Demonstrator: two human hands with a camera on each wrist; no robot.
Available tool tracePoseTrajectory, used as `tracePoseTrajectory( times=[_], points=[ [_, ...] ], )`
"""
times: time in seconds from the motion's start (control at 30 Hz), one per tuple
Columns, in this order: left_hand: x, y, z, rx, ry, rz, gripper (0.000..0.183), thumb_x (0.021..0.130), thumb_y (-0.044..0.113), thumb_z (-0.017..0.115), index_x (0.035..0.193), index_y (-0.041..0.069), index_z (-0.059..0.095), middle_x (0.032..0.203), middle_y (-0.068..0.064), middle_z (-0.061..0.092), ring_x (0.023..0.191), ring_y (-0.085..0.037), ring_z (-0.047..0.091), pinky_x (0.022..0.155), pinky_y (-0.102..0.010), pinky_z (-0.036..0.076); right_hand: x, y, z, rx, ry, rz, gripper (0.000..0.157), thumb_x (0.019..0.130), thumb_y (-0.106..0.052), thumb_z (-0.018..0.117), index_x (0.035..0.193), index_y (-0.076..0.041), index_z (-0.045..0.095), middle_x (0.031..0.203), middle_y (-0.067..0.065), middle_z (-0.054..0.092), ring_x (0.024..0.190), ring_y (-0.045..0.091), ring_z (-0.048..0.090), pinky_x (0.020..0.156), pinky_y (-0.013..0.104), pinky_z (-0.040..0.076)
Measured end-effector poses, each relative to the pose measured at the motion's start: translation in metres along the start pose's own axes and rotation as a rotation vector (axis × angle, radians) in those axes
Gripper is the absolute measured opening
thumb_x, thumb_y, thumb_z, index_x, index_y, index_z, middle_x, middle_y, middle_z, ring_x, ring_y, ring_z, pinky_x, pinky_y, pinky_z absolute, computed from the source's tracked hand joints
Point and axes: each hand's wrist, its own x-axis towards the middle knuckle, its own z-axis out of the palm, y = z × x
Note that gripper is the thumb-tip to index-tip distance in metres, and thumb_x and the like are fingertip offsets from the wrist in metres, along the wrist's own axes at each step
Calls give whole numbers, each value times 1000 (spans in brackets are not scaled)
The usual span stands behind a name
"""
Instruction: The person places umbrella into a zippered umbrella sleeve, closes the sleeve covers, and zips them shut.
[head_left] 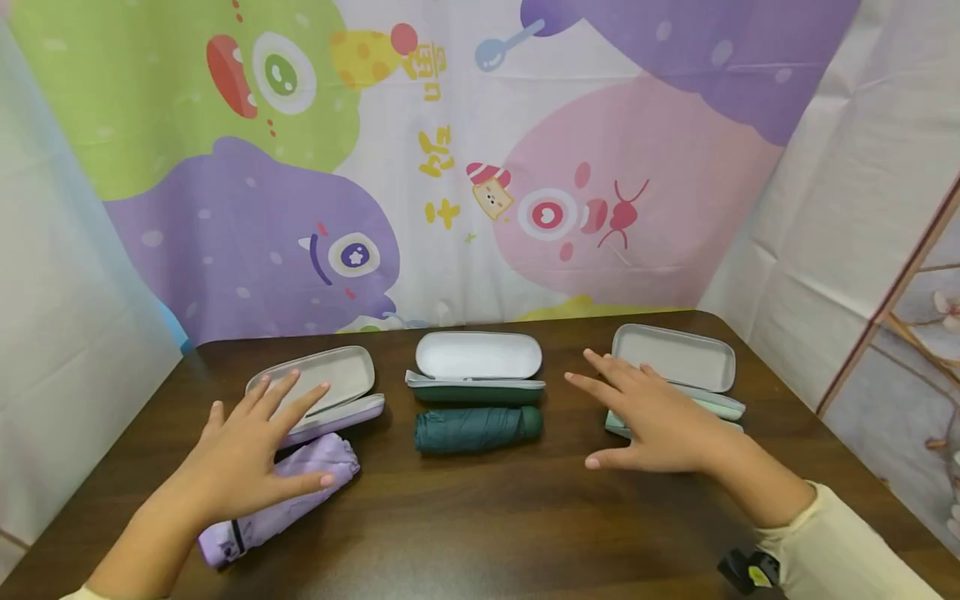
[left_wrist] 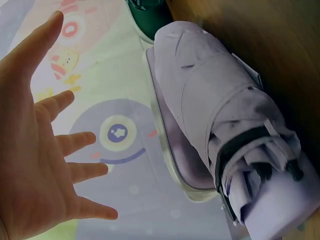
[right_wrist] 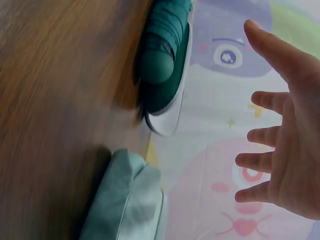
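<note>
Two bare hands hover over a dark wooden worktop carrying three open cases, each with a folded umbrella or similar bundle in front. The purple umbrella lies slanted just in front of the lilac case, at the person's left. The green umbrella lies lengthwise in front of the dark green case, in the middle. To the right, a mint bundle, probably a third umbrella, sits by the mint case, mostly hidden under the right hand in the head view.

The likeliest mishap is a careless dip of the left hand: its thumb appears above the purple umbrella and could push it further askew or roll it. Loose cloth and rib tips at that umbrella's near end might also snag. The right hand, blocking the view beneath it, could bump the mint bundle unseen or knock the mint case's raised lid shut. The rounded green umbrella would probably roll if brushed.

The fingers of both hands are spread wide and nearly straight, thumbs held well out. Neither hand holds anything, and in the wrist views both appear clear of the things below.
</note>
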Motion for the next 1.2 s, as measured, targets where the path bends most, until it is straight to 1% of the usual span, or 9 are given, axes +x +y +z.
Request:
tracePoseTrajectory(
  times=[0.2,0.33,0.43,0.57,0.67,0.8,0.9,1.03,1.2],
  points=[
    [-4,-4,1,-15,26,6,98,75,67,70,154,28,28,155,-19,27,136,-54,24,86,-86,18,9,-9,3,8,29,-98,95,75,-63,74,151,-20,35,157,16,26,141,38,29,104,69,26],
    [-9,-6,2,-35,35,14,97,75,67,71,152,20,33,153,-19,30,137,-51,25,88,-84,20,16,-15,7,29,65,-192,95,74,-63,74,149,-17,39,154,16,32,138,34,35,106,62,31],
    [-12,-10,2,-58,63,33,96,74,64,74,149,14,39,150,-20,34,135,-50,28,90,-82,23,21,-21,8,53,91,-259,92,75,-61,75,147,-15,42,153,15,35,135,33,39,106,59,33],
    [-13,-16,2,-72,125,84,89,74,56,78,142,8,46,142,-21,41,127,-48,38,91,-73,33,28,-32,10,86,85,-304,86,76,-54,78,145,-14,44,153,13,35,135,32,39,105,55,36],
    [-13,-21,2,-74,161,112,84,74,51,81,138,6,50,136,-22,46,122,-46,42,89,-66,38,33,-39,11,98,73,-333,83,77,-49,80,144,-14,45,154,12,33,136,30,38,106,51,37],
    [-13,-26,1,-90,167,104,79,74,47,82,134,4,53,129,-22,50,118,-44,44,88,-63,40,42,-48,14,78,79,-399,79,78,-45,80,140,-10,48,151,15,37,135,28,39,106,47,39],
    [-15,-29,1,-100,168,86,75,75,45,82,132,3,55,126,-21,51,114,-42,47,87,-61,41,48,-55,20,66,120,-466,70,79,-39,81,135,-7,52,145,15,44,131,28,44,103,44,42],
    [-19,-35,2,-103,206,78,69,75,39,83,128,3,59,123,-19,54,105,-36,52,83,-56,43,54,-63,35,48,210,-551,54,81,-30,80,125,-7,58,136,12,52,123,24,51,98,37,47],
    [-25,-43,3,-108,239,76,63,73,34,85,123,4,61,119,-15,56,101,-32,54,80,-52,44,62,-72,46,43,249,-595,48,81,-23,79,121,-8,60,131,11,55,119,23,53,97,33,47]
  ],
)
